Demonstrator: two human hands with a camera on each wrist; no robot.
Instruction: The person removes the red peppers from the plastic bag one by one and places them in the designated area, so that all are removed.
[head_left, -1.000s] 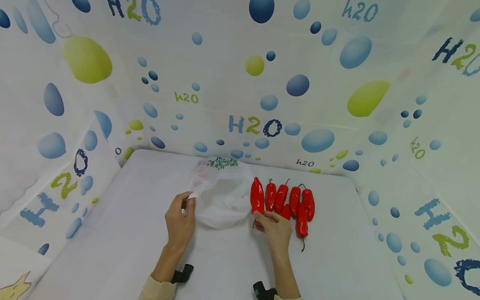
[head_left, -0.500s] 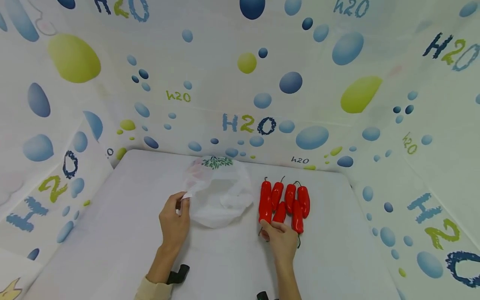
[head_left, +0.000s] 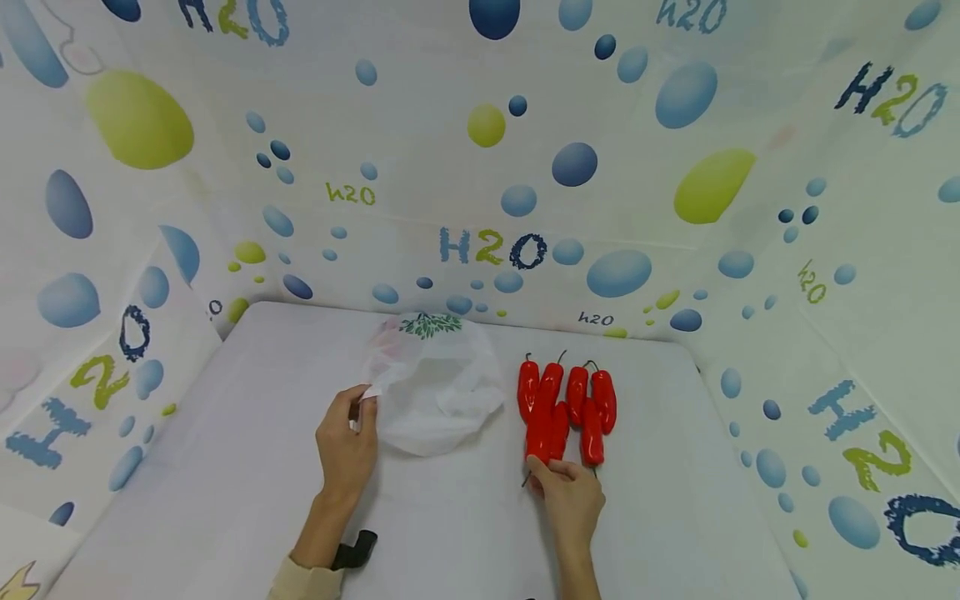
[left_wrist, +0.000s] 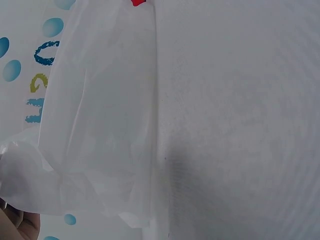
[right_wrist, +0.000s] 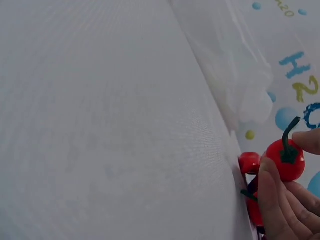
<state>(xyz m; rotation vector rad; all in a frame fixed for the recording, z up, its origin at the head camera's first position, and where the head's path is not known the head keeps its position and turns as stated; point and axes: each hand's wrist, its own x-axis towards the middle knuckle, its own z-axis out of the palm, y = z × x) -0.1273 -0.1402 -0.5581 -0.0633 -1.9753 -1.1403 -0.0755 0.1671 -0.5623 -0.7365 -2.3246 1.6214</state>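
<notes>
Near the table's middle, my left hand (head_left: 347, 450) pinches the left edge of a white plastic bag (head_left: 435, 425) between thumb and fingers. The bag lies with its mouth spread toward me and a green leaf print at its far end. My right hand (head_left: 570, 500) grips a glossy red chili pepper (head_left: 538, 437) by its stem end, the tip pointing away from me. In the right wrist view its green stem (right_wrist: 290, 142) sticks out between thumb and fingers. The held pepper overlaps other red chili peppers (head_left: 592, 437) grouped right of the bag; whether it touches them, I cannot tell.
A white-covered table (head_left: 262, 467) lies under everything. Behind it and at both sides rise white sheets (head_left: 420, 125) printed with blue and green drops and H2O lettering. A black device (head_left: 356, 550) is strapped at my left wrist.
My right hand has carried the chili pepper right and nearer to me, from beside the bag to over the other peppers. The left hand keeps its pinch on the bag. The head view shifted slightly.
</notes>
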